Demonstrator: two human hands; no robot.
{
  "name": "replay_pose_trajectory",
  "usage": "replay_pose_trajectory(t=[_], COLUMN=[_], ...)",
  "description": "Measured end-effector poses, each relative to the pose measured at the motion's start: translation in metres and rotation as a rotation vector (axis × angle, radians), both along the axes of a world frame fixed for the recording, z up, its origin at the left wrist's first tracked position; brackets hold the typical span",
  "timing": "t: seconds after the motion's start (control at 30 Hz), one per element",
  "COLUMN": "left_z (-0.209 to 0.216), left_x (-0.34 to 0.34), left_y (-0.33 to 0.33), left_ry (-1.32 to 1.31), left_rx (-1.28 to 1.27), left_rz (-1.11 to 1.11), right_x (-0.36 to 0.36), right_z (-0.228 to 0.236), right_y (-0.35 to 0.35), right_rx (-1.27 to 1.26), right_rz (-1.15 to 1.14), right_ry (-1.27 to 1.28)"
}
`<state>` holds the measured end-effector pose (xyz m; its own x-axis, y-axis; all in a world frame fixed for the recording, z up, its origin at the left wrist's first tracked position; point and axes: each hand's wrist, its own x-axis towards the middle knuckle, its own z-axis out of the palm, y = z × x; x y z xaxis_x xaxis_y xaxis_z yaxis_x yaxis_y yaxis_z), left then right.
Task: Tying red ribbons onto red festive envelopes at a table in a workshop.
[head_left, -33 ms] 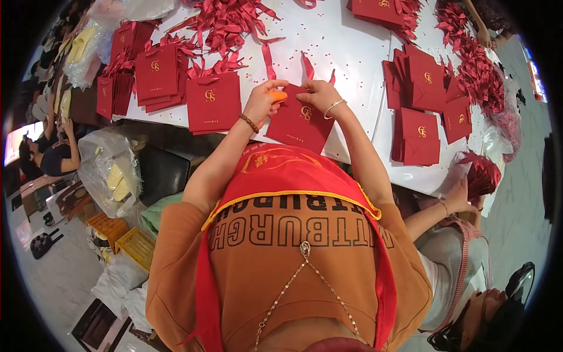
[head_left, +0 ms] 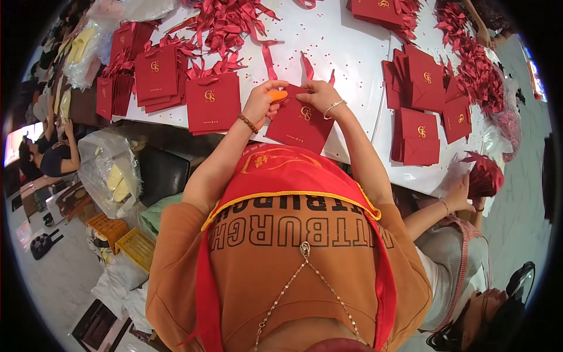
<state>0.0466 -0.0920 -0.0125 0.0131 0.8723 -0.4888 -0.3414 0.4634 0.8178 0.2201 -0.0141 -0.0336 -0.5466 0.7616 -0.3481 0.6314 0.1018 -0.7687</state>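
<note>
Head view shows a flat, deep-red, gold-printed bag (head_left: 293, 128) pinched in the right grip (head_left: 321, 96); left grip (head_left: 261, 104), I cannot tell.

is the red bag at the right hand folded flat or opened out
Apparently folded flat: the red bag shows one printed face, with no side walls spread.

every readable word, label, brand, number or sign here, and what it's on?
Wording not copied, only where it stands:
Middle bag: gold monogram, legible; small gold line, too small to read.
Other bags: gold monograms, some legible; fine print too small.
Apron: gold emblem and small lettering, too blurred to read.
Shirt: large dark capitals, upside down, partly covered.
Bright panel, far left: nothing legible.
</note>
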Motion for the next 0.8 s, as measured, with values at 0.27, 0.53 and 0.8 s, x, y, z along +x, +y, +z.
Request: replay_pose_trajectory(t=[0.27,0.53,0.8], left_z=[-0.018,0.052,0.031], left_x=[0.011,-0.021,-0.016], left_y=[0.000,-0.040,-0.038], left_ry=[0.110,-0.154,0.189], left_rx=[0.177,0.004,0.052], left_rz=[0.012,-0.462,-0.166], right_x=[-0.002,0.008,0.002], right_z=[-0.006,-0.006,0.004], right_y=[-0.002,0.000,-0.007], right_rx=[-0.041,-0.045,-0.001], right_rz=[-0.027,-0.013,-0.038], right_ry=[0.042,0.015,0.037])
